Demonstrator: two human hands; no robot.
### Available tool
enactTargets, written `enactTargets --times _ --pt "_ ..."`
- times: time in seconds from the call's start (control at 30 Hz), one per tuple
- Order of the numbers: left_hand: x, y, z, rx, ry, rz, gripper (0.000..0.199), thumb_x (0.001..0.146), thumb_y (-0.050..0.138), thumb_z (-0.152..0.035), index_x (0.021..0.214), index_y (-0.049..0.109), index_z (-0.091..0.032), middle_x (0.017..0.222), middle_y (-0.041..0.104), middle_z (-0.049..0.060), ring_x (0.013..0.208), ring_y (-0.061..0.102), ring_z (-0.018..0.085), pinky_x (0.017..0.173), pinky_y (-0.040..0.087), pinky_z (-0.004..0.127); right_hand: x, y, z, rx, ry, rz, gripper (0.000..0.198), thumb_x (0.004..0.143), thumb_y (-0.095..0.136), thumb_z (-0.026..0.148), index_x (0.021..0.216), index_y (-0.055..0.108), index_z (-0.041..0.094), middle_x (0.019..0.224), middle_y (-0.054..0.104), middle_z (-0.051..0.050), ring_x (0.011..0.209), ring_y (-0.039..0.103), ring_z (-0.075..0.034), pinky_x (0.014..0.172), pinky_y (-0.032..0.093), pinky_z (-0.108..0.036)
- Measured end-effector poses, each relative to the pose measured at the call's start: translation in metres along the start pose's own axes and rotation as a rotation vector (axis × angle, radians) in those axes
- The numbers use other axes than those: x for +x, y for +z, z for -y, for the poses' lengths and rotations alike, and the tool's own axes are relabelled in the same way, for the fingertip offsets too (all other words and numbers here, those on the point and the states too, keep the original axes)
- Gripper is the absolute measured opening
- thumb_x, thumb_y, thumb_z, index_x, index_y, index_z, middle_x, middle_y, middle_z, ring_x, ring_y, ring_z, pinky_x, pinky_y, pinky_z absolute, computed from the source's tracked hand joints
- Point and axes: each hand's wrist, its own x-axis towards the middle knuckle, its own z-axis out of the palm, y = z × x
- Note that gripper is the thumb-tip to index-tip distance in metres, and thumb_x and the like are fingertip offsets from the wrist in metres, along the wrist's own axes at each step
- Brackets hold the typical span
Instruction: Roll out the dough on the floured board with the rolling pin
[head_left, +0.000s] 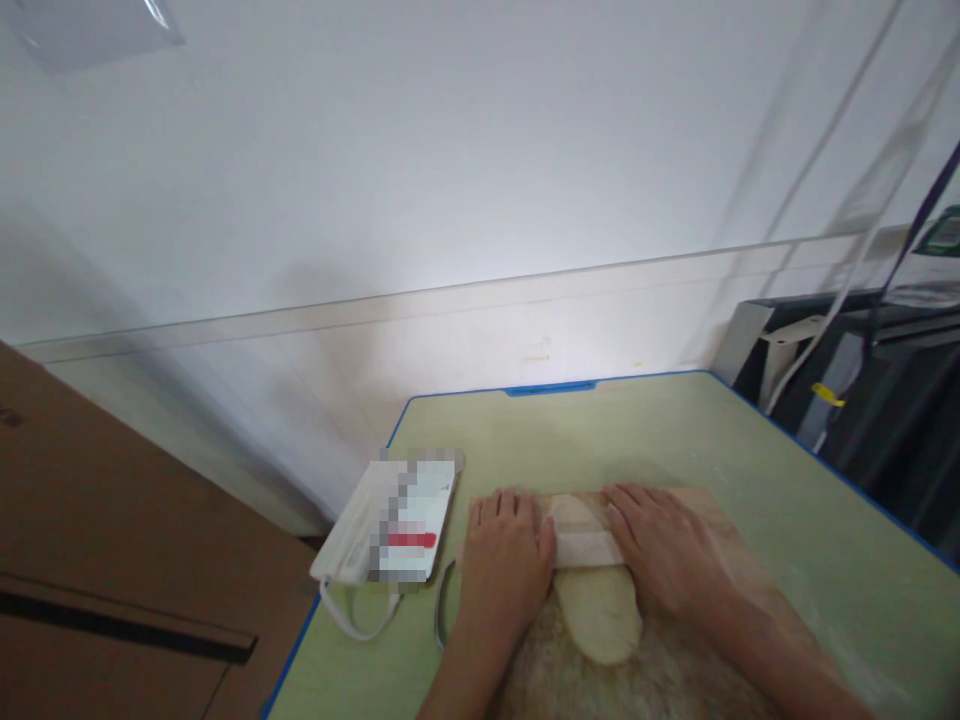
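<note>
A pale rolling pin (589, 550) lies crosswise over a long, flattened oval of dough (604, 620). The dough rests on a floured wooden board (577, 695), and part of it shows on the far side of the pin. My left hand (506, 550) is over the pin's left end, its thumb along the dough's edge. On the right end sits my right hand (664, 545), fingers pointing forward. Both palms cover the pin's ends, hiding them.
The board stands on a light green table (525, 430) with a blue edge. Left of it lie a white device with a strap (356, 525) and a curved metal strip (442, 605). A brown carton (112, 520) is at left, dark equipment (885, 390) at right, a white wall behind.
</note>
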Motion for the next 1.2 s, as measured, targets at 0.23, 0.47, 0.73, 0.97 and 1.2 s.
enactTargets --times 0.23,0.47,0.73,0.97,1.2 --pt "0.019 -0.005 0.001 0.047 -0.048 0.064 0.031 0.089 0.031 -0.034 0.092 0.058 -0.017 0.094 0.056 0.009 0.091 0.052 0.024 0.08 0.038 0.037 0.022 -0.009 -0.002 -0.027 0.026 0.122 0.031 0.087 0.031 0.018 0.083 0.061 0.018 0.089 0.061 -0.01 0.089 0.054 -0.023 0.077 0.038 -0.035" --pt "0.041 -0.002 0.006 0.049 -0.066 0.087 0.035 0.089 0.03 -0.03 0.087 0.061 -0.014 0.088 0.06 0.009 0.086 0.056 0.021 0.072 0.042 0.031 0.044 -0.004 -0.005 0.043 0.168 0.127 0.035 0.087 0.031 0.026 0.075 0.063 0.017 0.08 0.065 -0.009 0.078 0.061 -0.021 0.063 0.04 -0.03" --pt "0.065 0.002 0.012 0.061 -0.123 0.133 0.044 0.09 0.028 -0.03 0.082 0.068 -0.013 0.081 0.066 0.013 0.079 0.062 0.021 0.068 0.043 0.029 0.063 -0.001 -0.008 0.04 0.243 0.146 0.042 0.088 0.031 0.031 0.073 0.068 0.015 0.077 0.068 -0.014 0.071 0.064 -0.023 0.06 0.042 -0.03" --pt "0.082 0.003 0.014 0.061 -0.131 0.171 0.041 0.089 0.03 -0.029 0.085 0.068 -0.014 0.083 0.067 0.013 0.079 0.063 0.019 0.068 0.043 0.027 0.077 0.0 -0.011 0.056 0.249 0.17 0.04 0.086 0.033 0.028 0.076 0.068 0.014 0.079 0.069 -0.015 0.073 0.065 -0.021 0.061 0.042 -0.028" --pt "0.073 0.001 0.014 0.055 -0.114 0.137 0.04 0.09 0.028 -0.027 0.084 0.065 -0.015 0.083 0.066 0.01 0.077 0.062 0.018 0.065 0.043 0.025 0.067 -0.002 -0.01 0.066 0.218 0.175 0.037 0.088 0.03 0.027 0.079 0.065 0.016 0.079 0.068 -0.011 0.069 0.064 -0.02 0.056 0.039 -0.027"
